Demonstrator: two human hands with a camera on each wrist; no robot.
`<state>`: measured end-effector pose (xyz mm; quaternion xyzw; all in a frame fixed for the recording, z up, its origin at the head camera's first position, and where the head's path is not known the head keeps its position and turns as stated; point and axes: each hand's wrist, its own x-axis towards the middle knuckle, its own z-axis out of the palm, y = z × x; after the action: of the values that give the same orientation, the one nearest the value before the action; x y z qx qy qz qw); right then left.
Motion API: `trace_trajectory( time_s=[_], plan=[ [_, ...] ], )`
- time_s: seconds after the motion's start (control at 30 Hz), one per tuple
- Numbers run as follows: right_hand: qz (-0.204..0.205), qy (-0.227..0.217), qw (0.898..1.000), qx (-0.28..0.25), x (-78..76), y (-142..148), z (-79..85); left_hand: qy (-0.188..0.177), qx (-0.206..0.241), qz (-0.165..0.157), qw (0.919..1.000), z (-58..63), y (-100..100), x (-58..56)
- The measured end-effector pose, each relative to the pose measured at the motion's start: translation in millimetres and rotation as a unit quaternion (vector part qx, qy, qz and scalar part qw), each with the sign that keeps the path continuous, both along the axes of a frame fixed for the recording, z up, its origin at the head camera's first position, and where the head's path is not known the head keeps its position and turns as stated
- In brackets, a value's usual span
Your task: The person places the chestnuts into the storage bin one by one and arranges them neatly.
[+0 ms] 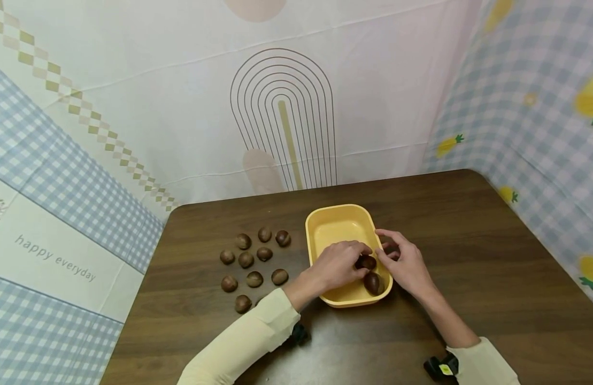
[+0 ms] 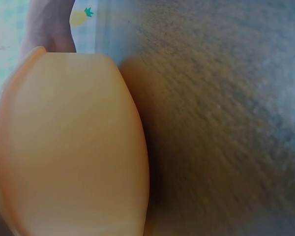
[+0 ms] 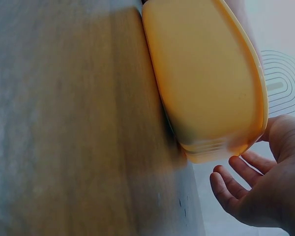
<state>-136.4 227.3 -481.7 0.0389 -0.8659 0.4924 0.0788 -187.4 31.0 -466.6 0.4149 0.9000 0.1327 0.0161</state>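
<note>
While both hands work inside the yellow tub [image 1: 341, 224], the left hand [image 1: 337, 264] curls its fingers round a dark chestnut [image 1: 367, 262] over the tub's near end, a second chestnut [image 1: 372, 283] lying just below it. The right hand [image 1: 406, 262] hovers at the tub's right rim, fingers loosely bent; whether its grip holds anything I cannot tell. To do this well, keep the pinch low over the tub so nothing rolls onto the counter [image 1: 469, 256]. The head view alone shows the loose chestnuts [image 1: 254, 262] left of the tub; the right wrist view shows only the tub's outer wall [image 3: 206, 78] and an empty-looking palm [image 3: 265, 191].
</note>
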Motion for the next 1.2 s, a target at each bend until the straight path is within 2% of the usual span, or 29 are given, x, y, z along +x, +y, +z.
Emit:
trace_trajectory(
  time_s=[0.23,0.5,0.73,0.93,1.2],
  plan=[
    [-0.005,-0.003,1.0,0.002,-0.4,0,-0.4,0.004,-0.002,-0.012,0.9999,-1.9,1,-0.3],
    [-0.004,0.001,1.0,0.0,0.2,-1,-0.8,-0.01,-0.001,-0.012,0.9999,-3.6,1,-0.2],
    [-0.003,0.002,1.0,-0.001,0.4,-1,0.4,-0.008,0.0,-0.012,0.9999,-2.7,1,-0.4],
    [-0.003,0.002,1.0,-0.002,-0.1,-1,-0.3,-0.02,-0.003,0.0,0.9998,3.9,-2,0.3],
    [0.0,0.008,1.0,-0.01,0.2,0,-0.5,-0.014,-0.009,0.014,0.9998,18.2,-13,-3.5]
  ],
)
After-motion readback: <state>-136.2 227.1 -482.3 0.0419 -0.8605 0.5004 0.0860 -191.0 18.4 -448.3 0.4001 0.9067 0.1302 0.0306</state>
